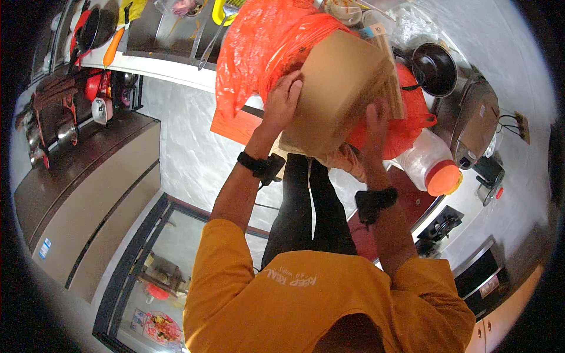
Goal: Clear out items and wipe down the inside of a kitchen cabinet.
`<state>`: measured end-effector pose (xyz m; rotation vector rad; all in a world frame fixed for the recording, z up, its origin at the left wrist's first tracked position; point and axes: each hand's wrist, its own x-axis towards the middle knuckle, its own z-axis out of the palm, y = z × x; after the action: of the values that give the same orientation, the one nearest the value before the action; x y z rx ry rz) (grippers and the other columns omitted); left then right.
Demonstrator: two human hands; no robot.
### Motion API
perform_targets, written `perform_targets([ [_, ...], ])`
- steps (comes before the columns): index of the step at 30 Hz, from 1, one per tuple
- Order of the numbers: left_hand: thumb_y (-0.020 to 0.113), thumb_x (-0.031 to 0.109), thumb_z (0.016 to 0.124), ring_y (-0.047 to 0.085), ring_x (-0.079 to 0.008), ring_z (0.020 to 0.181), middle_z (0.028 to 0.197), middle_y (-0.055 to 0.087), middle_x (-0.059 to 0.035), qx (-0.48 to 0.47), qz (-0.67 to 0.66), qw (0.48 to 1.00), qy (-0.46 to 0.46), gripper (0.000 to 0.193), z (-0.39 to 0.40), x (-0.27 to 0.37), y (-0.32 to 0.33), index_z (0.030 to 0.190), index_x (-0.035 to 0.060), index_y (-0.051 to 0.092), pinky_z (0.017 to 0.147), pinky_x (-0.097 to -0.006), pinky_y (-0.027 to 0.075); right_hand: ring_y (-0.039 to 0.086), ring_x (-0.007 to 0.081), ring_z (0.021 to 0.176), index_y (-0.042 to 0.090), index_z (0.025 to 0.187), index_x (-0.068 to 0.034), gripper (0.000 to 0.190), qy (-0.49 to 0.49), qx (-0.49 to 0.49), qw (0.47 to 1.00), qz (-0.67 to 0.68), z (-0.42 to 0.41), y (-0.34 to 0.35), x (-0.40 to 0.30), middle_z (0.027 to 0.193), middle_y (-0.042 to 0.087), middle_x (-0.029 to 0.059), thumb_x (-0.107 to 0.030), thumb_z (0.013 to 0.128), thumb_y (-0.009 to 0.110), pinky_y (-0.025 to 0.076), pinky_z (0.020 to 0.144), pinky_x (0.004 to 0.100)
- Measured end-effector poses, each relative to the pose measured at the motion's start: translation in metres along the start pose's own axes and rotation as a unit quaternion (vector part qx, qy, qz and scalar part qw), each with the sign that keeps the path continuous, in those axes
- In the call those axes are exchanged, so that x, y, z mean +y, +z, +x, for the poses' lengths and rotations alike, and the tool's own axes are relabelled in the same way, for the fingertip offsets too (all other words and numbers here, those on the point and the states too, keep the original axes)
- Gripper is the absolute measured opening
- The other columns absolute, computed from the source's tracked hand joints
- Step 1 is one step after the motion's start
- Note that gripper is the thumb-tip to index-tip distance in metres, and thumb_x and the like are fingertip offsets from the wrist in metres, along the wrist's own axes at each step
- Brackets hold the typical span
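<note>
A brown cardboard box (340,75) stands tilted before me, its plain side turned up towards me. My left hand (284,97) is on its left side, thumb and fingers against the cardboard, where a crumpled red plastic bag (247,57) bunches up. Motion blurs my right hand (376,121), which is by the lower right edge of the box; its fingers' grip is unclear. Behind that hand lies another red plastic bag (397,141). Close by is a clear plastic jar (419,152) with an orange lid (442,177). What is in the box is hidden.
On the right are a dark pan (435,69), a rice cooker (476,117) and a gas burner (440,224). A spatula (216,39) and an orange-handled tool (114,47) overhang the counter edge (172,70). A brown cabinet (101,176) stands at left.
</note>
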<state>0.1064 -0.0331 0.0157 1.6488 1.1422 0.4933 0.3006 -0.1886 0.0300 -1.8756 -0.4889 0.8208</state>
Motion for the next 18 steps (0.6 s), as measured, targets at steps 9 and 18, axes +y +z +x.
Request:
perform_targets([
  [9,0.055,0.048,0.093,0.060,-0.0340,0.111,0.116,0.064,-0.0195,-0.042,0.064,0.992,-0.098,0.053,0.057,-0.008,-0.001,0.127,0.0070,0.057,0.098,-0.0410,0.044,0.038,0.0390,0.132,0.034,0.141,0.005,0.074,0.053,-0.043,0.994,-0.089,0.029,0.030,0.082,0.143,0.040,0.0253,-0.049,0.095,0.053,0.030,0.110,0.0450],
  [18,0.062,0.044,0.090,0.061,-0.0253,0.110,0.117,0.064,-0.0133,-0.071,-0.017,0.987,-0.141,0.056,0.057,-0.036,-0.009,0.131,0.0064,0.054,0.097,-0.0372,0.045,0.046,0.0394,0.125,0.038,0.137,0.008,0.074,0.131,-0.040,0.987,0.084,0.009,0.072,0.058,0.136,0.048,0.0267,-0.037,0.086,0.070,0.035,0.105,0.0473],
])
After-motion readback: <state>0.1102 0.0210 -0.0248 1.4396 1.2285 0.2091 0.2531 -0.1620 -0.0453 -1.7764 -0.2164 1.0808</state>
